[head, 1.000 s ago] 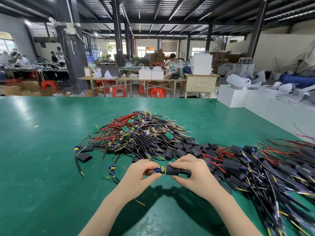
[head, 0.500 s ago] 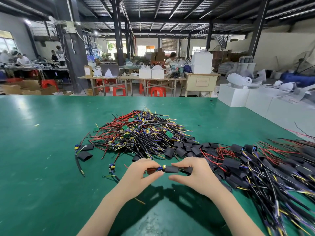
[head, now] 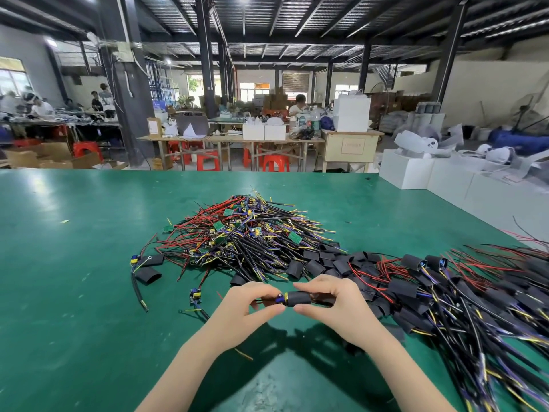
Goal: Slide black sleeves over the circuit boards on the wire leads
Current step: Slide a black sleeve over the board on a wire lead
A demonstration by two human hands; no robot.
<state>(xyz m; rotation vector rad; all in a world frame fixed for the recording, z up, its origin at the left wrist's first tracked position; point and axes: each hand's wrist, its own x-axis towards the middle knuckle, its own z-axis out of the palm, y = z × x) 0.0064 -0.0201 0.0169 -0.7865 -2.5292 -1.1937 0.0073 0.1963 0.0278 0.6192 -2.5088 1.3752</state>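
Green matte work table point(head: 74, 292) fills the near field. On it, centre-far: large tangled heap of red, black and yellow wire leads with bare green circuit boards point(head: 237, 236). Right, running to the near edge: second long heap of wire leads already covered with black sleeves point(head: 475, 298). Between the two heaps, a loose scatter of empty short black tube sleeves point(head: 323, 263). Left of the centre heap, apart from it: one flattened empty black sleeve point(head: 148, 275), and nearer, a single small unsleeved circuit board with blue component point(head: 194, 293) lying on the table.

Left hand point(head: 246, 310): thumb and curled fingers pinch the exposed end of the circuit board in work, blue and yellow components showing point(head: 279, 299), held just above the table, near centre. Right hand point(head: 335, 307): thumb below, fingertips above, pinching the short black tubular sleeve point(head: 298, 298) that sits over the right part of that board. Sleeve is roughly horizontal, its left rim touching the blue component; black leads exit its right end behind the right fingers.

Versus one second ago: hands remain at the same spot over the table and keep the same pinch. Sleeve covers about as much of the board as before; blue and yellow end still exposed. The heaps and the loose parts on the left are unmoved.
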